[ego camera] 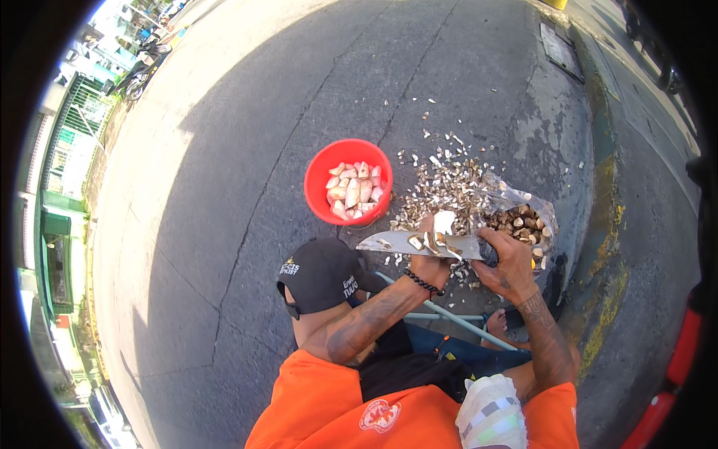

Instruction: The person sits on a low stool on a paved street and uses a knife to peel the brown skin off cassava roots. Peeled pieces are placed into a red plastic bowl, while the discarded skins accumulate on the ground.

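My right hand [507,266] grips the dark wrapped handle of a large wide-bladed knife [387,241], whose blade points left across my left hand. Brown and white peel strips lie on the blade. My left hand [429,264], with a beaded bracelet at the wrist, is behind the blade and holds a peeled white root piece [444,222], partly hidden. Beyond my hands, a large heap of peelings [443,185] covers the pavement. A clear plastic bag [547,210] with unpeeled brown root pieces [519,221] lies beside it. A red bucket [315,196] to the left holds peeled pieces [352,191].
A person in a black cap [322,275] sits close at the left, near my left forearm. Light-coloured metal tubes [468,325] and a bare foot [496,324] are below my hands. A raised kerb [606,168] runs along the right.
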A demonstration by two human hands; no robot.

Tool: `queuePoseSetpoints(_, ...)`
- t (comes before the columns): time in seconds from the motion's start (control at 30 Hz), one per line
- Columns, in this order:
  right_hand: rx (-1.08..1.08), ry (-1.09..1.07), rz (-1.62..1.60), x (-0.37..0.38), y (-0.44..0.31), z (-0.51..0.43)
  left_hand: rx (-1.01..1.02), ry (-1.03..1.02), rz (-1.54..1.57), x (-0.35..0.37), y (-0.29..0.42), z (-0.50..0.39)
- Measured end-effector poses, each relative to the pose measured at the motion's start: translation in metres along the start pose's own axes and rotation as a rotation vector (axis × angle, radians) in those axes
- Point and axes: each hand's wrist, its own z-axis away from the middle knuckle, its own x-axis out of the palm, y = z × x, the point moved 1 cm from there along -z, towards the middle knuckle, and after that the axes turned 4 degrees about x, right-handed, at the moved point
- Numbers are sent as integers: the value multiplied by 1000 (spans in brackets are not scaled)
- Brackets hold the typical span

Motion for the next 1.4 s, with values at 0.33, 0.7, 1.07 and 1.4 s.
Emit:
queuePoseSetpoints(0.33,208,-139,-161,-2,-15,6,104,-68,17,11,8,-2)
queuePoseSetpoints(0.7,507,-200,-746,-6,-46,5,506,-99,-226,31,10,-6)
queuePoseSetpoints(1.07,506,-171,-699,5,-43,9,601,-56,-316,41,9,1)
queuePoseSetpoints(1.4,508,-168,-715,1,-44,8,663,-56,-411,40,10,2)
